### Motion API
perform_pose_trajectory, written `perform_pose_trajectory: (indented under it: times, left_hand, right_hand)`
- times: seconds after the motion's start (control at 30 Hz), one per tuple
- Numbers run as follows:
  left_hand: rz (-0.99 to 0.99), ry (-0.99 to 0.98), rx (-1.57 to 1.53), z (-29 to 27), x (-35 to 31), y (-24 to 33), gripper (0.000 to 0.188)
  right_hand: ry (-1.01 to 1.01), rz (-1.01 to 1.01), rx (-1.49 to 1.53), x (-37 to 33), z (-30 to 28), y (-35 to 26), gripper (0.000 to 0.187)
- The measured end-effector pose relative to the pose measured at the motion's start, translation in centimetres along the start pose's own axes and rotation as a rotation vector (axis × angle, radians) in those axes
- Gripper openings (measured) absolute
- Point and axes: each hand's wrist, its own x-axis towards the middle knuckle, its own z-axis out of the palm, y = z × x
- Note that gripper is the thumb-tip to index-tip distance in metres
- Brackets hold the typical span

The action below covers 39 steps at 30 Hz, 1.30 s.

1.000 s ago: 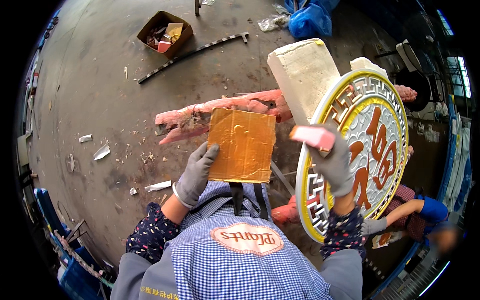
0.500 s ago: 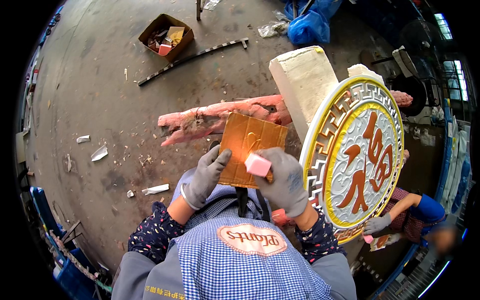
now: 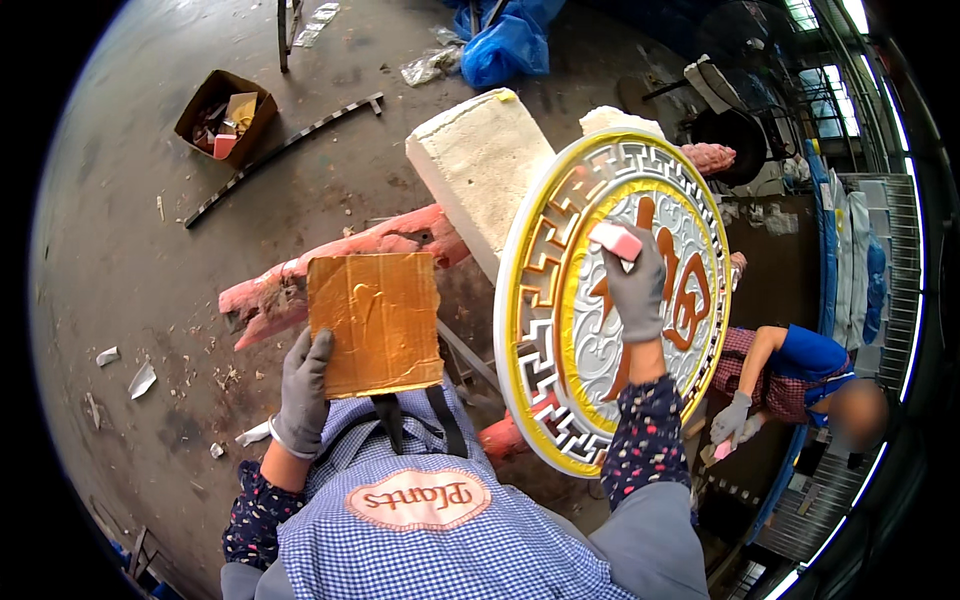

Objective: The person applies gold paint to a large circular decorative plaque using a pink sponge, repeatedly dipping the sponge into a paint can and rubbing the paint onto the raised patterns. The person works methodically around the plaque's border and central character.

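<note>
My gloved left hand (image 3: 304, 385) grips the lower left edge of a cardboard square (image 3: 375, 345), whose face is smeared with orange-gold paint. In my gloved right hand (image 3: 637, 295) is a pink sponge block (image 3: 616, 241), held over the large round relief panel (image 3: 510, 390). That panel is white and grey with yellow rings, a fretwork border and raised reddish-brown characters. Whether the sponge touches the panel I cannot tell. Brown colour covers part of the border on its left side.
A pale foam block (image 3: 480, 165) and a ragged pink beam (image 3: 290, 275) lie behind the panel. At far left stand a cardboard box (image 3: 255, 135) and a metal bar (image 3: 280, 155). Across the panel, a co-worker's gloved hand (image 3: 732, 418) is near another pink sponge.
My right hand has carried the sponge from the cardboard up and right over the panel. My left hand still holds the cardboard. The view has swung to the right.
</note>
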Motion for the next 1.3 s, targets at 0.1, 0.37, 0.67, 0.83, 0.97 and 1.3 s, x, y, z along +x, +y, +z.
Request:
perform_pose_trajectory:
  times: [0.1,0.37,0.67,0.83,0.97,1.3]
  left_hand:
    - [-0.002,0.023,0.000,0.5,0.3,0.1,0.043]
    - [-0.021,0.046,-0.011,1.0,0.4,-0.3,0.046]
    - [-0.032,0.073,0.018,0.9,0.4,-0.4,0.046]
    - [-0.038,0.064,0.028,0.8,0.5,-0.5,0.045]
    - [-0.018,0.097,0.012,0.8,0.6,-0.4,0.045]
    - [-0.028,0.082,-0.020,0.0,0.7,-0.1,0.046]
  right_hand:
    - [-0.013,-0.022,-0.073,1.8,0.8,3.5,0.031]
    - [-0.164,-0.104,-0.169,4.7,5.0,5.6,0.033]
    - [-0.185,-0.083,-0.356,5.6,4.8,6.2,0.031]
    - [-0.189,-0.105,-0.344,6.0,5.4,5.1,0.028]
    - [-0.234,-0.149,-0.503,5.9,6.1,5.8,0.025]
    - [-0.270,-0.076,-0.513,6.3,5.9,6.1,0.026]
